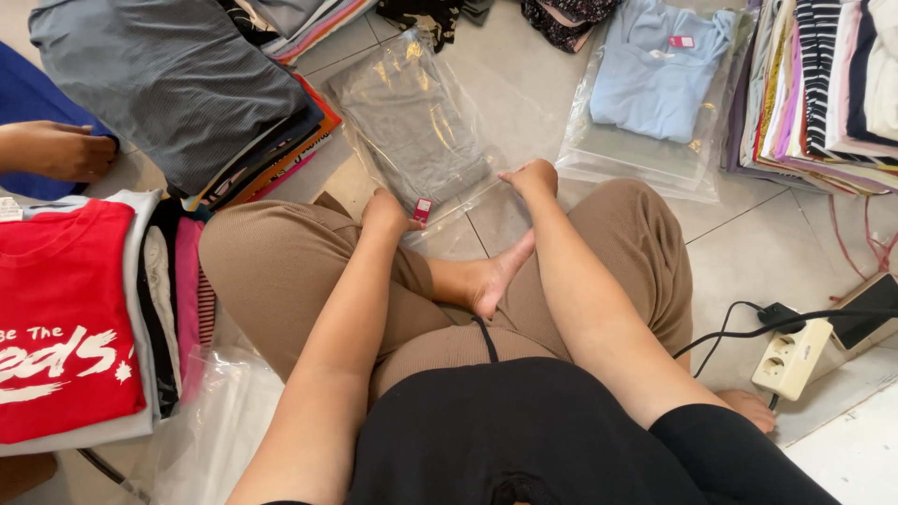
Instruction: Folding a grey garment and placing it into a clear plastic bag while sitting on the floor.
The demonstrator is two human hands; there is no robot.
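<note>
— Where are the person's hands?

— Both are down on the near edge of a clear plastic bag (412, 126) that lies flat on the tiled floor (748, 252), just past the crossed legs. The left hand (385, 210) is curled shut on the bag's near left corner, beside a small red tag (423, 208). The right hand (531, 176) presses on the near right corner with the fingers bent under; whether it pinches the plastic or only pushes on it, I cannot tell.

— What's in the bag?

— A folded grey garment (412, 140), lying flat inside, with the bag running away from the person at a slant to the left.

— And around it?

— To the right, a second clear bag holds a folded light blue shirt (655, 79). Farther right is a stack of folded clothes (823, 84) in many colours. To the left, another pile has a dark grey garment (168, 79) on top. Near the left knee lies a red shirt (61, 318) on a pile. Someone else's hand (56, 150) rests on blue cloth at the far left edge. A white power strip (793, 360) with a black cable sits on the floor to the right.
</note>
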